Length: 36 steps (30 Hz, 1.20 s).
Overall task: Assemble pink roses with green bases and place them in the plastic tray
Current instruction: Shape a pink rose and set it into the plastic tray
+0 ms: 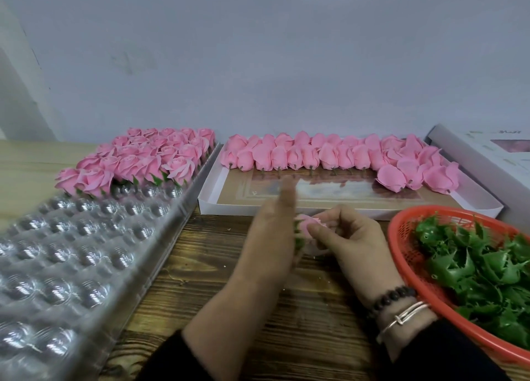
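On a wooden table [243,309] by a pale wall, both hands pinch one pink rose [308,225]: left hand [269,237] closed on its green base [298,238], right hand [352,243] on the petals. Seating looks underway; next, carry it toward ten o'clock into an empty cup of the plastic tray [86,237].

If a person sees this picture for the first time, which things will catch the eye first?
First the pink: finished roses fill the far end of the clear plastic tray on the left, and loose rose heads line the back of the white box. Then the red basket of green bases at right, and both hands, left hand and right hand, holding one rose at centre.
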Tool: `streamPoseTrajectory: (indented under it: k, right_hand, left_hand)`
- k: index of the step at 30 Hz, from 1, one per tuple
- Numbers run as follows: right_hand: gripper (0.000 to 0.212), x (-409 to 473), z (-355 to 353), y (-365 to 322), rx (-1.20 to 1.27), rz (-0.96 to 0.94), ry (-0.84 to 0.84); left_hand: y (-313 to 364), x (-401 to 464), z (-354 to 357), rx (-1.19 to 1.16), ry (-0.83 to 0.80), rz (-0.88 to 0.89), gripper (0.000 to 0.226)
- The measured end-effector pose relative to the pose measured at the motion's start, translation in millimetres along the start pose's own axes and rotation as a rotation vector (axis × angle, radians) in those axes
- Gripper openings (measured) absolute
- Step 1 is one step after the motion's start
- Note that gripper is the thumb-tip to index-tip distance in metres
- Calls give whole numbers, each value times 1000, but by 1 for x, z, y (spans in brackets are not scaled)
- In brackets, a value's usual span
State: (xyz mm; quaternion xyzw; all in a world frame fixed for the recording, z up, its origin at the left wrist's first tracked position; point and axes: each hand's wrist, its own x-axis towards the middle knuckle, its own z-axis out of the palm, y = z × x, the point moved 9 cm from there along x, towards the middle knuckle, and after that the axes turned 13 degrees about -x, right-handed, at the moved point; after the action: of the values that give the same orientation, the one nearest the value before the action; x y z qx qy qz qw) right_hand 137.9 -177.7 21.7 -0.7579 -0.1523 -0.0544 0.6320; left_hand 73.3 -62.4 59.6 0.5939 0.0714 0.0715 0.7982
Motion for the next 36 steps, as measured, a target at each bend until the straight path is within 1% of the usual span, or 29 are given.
streamPoseTrajectory:
  k: [2, 4, 6, 10, 14, 18, 20, 22, 28, 31, 36]
  right_hand:
    - [17, -1, -3, -7, 27, -16, 17]
    - [19, -2, -4, -7, 32, -17, 38]
    - [21, -3, -5, -8, 44, -6, 41]
    - [21, -1, -17, -13, 64, 6, 67]
    - [18, -2, -27, -16, 133, 4, 118]
    - [8, -5, -16, -29, 194, -47, 81]
    - [7, -6, -14, -32, 237, -63, 72]
    - [7, -7, -12, -36, 226, -76, 62]
    - [9, -13, -1, -45, 72, -108, 39]
    - [24, -14, 2, -44, -26, -118, 41]
    - [23, -13, 3, -41, -111, -107, 47]
  left_hand:
    - [-14, 5, -28, -36, 88, -83, 48]
    - [-23, 11, -50, -40, 131, -128, 33]
    - [-27, 15, -59, -101, 149, -130, 21]
    - [-27, 22, -65, -227, 117, -115, 13]
    - [-33, 25, -57, -360, 16, -138, 5]
    - [-37, 26, -53, -508, 8, -150, 25]
    - [-38, 27, -53, -554, 18, -158, 24]
    - [-39, 28, -51, -582, 20, -169, 24]
    - [-40, 26, -44, -568, -15, -162, 29]
    - [-40, 26, -42, -535, -50, -156, 32]
    - [-44, 27, -40, -434, -111, -128, 54]
